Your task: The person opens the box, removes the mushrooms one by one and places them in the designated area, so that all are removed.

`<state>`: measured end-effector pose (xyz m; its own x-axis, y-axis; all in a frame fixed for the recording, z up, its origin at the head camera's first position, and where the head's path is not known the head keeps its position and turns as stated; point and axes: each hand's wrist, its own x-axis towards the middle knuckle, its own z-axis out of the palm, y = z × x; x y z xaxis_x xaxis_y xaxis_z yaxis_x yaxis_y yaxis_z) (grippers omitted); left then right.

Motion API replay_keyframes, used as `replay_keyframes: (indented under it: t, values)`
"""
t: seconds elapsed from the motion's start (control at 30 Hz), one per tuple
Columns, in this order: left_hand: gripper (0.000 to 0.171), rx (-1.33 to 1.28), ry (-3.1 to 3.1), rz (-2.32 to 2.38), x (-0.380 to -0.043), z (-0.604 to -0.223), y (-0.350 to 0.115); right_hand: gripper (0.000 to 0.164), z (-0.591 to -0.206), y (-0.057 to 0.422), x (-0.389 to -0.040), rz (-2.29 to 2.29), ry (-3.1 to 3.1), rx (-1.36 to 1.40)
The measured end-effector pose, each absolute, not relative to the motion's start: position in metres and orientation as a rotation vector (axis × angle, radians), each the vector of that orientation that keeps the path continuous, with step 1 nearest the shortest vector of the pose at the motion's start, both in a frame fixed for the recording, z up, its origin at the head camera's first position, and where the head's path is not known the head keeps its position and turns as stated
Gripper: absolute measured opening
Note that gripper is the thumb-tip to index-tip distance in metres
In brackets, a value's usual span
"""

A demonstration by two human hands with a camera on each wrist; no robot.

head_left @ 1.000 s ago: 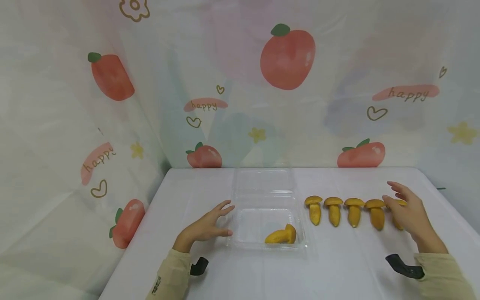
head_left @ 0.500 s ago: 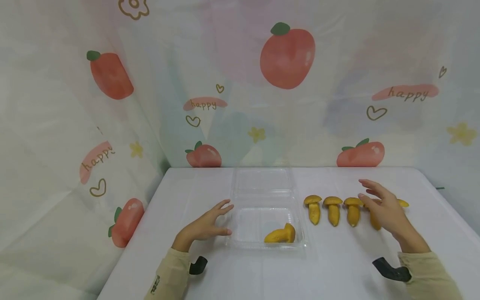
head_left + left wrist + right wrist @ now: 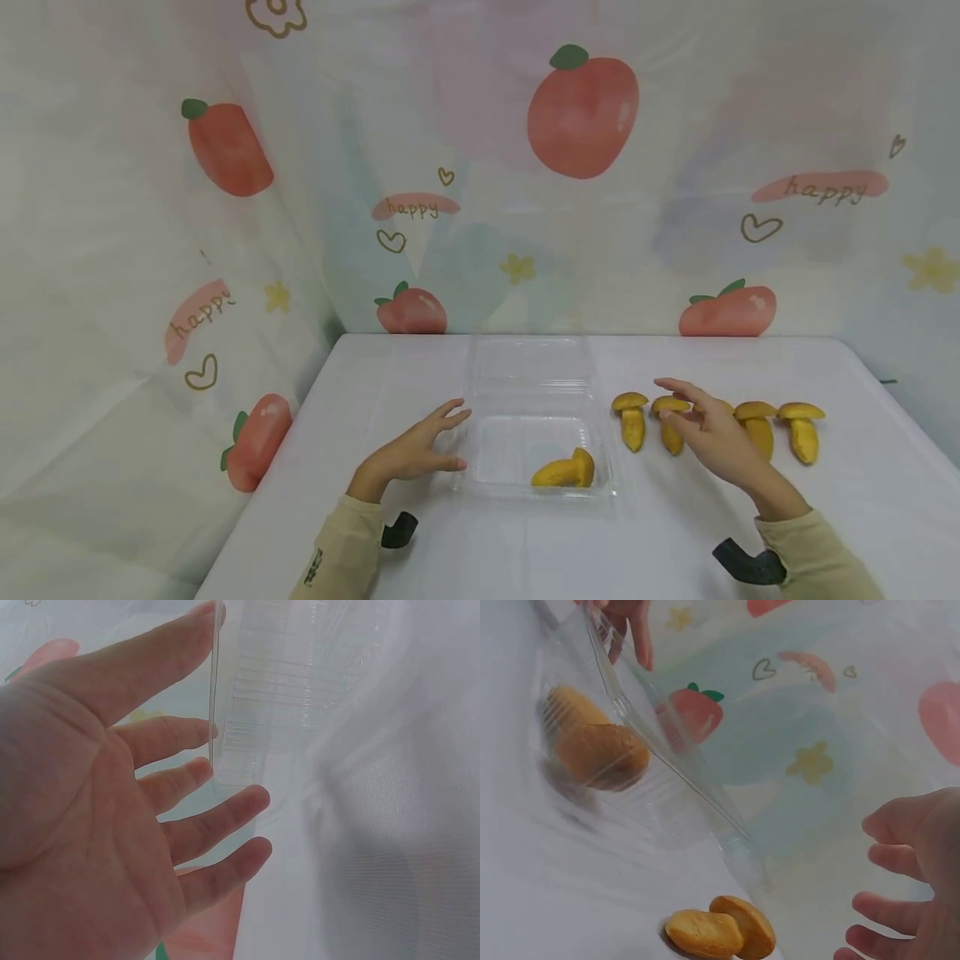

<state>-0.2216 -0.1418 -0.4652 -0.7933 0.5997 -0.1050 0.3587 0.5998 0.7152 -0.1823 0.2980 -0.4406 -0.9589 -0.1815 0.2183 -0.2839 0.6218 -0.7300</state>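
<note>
A clear plastic clamshell box (image 3: 502,446) stands with its lid (image 3: 528,360) folded back. Inside, near the front right corner, lies a yellow mushroom (image 3: 555,474), cap to the right. My left hand (image 3: 408,448) is beside the box's left side, fingers spread; in the left wrist view the thumb and fingertips are right at the thin clear rim (image 3: 215,690). My right hand (image 3: 716,437) hovers over a row of similar mushrooms, fingers spread, holding nothing. It partly covers the row's middle mushroom. The mushroom nearest the box (image 3: 632,427) shows fully, also in the right wrist view (image 3: 705,934).
The row, caps toward the back, runs right from the box to the far right mushroom (image 3: 802,433). A white cloth (image 3: 570,550) covers the table. Behind it hangs a fruit-printed backdrop (image 3: 637,275), with another sheet (image 3: 97,333) along the left.
My right hand has moved left along the row, from the far right mushroom to the middle ones, uncovering those at the right end. My left hand and the box have kept their places.
</note>
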Motion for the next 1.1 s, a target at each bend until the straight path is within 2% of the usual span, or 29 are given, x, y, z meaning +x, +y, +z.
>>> replay_keyframes:
  t: [0.47,0.77,1.1]
  values:
    - [0.081,0.758,2.503,1.004,-0.220,-0.465,-0.141,0.040,-0.460,0.251,-0.175,1.226,-2.696,0.564]
    - [0.081,0.770,2.499,1.017,-0.222,-0.465,-0.140,0.044,-0.475,0.230,-0.170,1.270,-2.687,0.636]
    - [0.081,0.756,2.500,1.007,-0.221,-0.465,-0.141,0.049,-0.472,0.226,-0.170,1.191,-2.792,0.604]
